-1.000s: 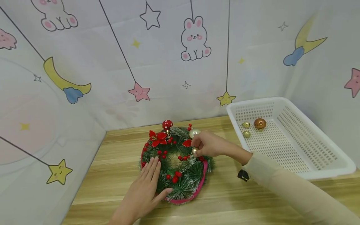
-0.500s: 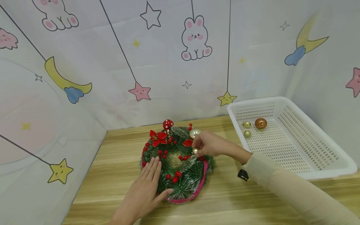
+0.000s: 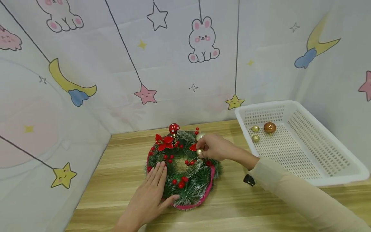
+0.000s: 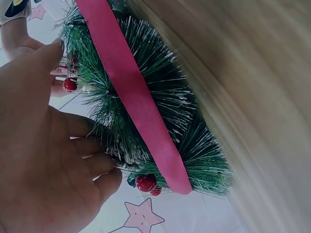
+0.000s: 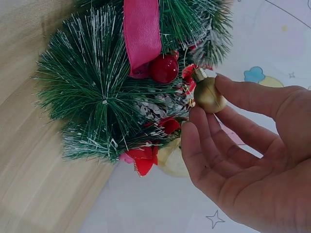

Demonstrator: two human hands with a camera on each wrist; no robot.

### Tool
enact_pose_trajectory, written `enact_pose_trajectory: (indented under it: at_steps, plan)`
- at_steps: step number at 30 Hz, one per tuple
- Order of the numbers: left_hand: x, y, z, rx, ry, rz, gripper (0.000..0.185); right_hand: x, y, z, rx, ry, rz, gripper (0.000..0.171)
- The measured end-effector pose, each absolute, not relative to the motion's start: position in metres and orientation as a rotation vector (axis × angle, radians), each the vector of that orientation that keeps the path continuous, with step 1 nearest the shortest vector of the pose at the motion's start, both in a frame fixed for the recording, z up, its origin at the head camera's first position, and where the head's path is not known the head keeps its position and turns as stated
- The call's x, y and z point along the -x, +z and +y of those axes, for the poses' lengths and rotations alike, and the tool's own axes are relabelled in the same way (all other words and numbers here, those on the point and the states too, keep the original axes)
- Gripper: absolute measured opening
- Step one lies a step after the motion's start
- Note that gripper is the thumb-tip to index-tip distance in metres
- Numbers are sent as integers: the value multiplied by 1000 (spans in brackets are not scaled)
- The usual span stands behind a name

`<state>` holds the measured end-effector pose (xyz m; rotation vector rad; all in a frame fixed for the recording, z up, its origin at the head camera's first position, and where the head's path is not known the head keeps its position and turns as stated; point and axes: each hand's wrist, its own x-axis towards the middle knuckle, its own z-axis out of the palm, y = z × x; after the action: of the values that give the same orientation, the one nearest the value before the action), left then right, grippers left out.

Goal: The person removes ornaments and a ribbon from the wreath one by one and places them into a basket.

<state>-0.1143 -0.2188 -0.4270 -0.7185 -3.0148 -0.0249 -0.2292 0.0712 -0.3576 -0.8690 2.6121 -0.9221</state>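
One gold ball (image 5: 210, 99), pinched by the right hand (image 3: 217, 148), is shifting slightly; the straight-fingered left hand (image 3: 148, 196) is touching the wreath (image 3: 188, 193).

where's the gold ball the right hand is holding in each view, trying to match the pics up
Head: the gold ball is below and slightly right of centre, pinched by the right hand at the wreath.
Left wrist: not visible.
Right wrist: right of and slightly above centre, held between thumb and fingers.
Shared landmark: the pink ribbon along the wreath's outer side, seen in all three views.
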Motion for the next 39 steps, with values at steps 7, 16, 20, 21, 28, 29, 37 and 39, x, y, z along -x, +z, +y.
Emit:
enact_pose_trajectory:
  at_steps: [7, 16, 20, 21, 28, 29, 37, 39]
  plan:
    - [115, -427, -217, 718, -21, -3026, 99, 231, -353, 66, 886, -927, 2660, 19]
    - [116, -427, -217, 722, -36, -3022, 99, 229, -349, 56, 898, -926, 2672, 25]
    - [116, -427, -218, 720, -35, -3023, 99, 227, -349, 50, 899, -919, 2665, 27]
    - [115, -427, -218, 720, -32, -3023, 99, 226, -349, 48, 904, -911, 2667, 28]
    - [114, -427, -218, 714, -33, -3026, 99, 225, -351, 40, 941, -917, 2639, 28]
    - [114, -426, -218, 713, -36, -3027, 99, 225, -351, 39, 952, -920, 2633, 27]
    - [114, -426, -218, 709, -57, -3031, 99, 225, -352, 34, 1023, -980, 2536, 27]
    - [114, -426, -218, 712, -56, -3025, 99, 224, -351, 33, 1036, -981, 2529, 27]
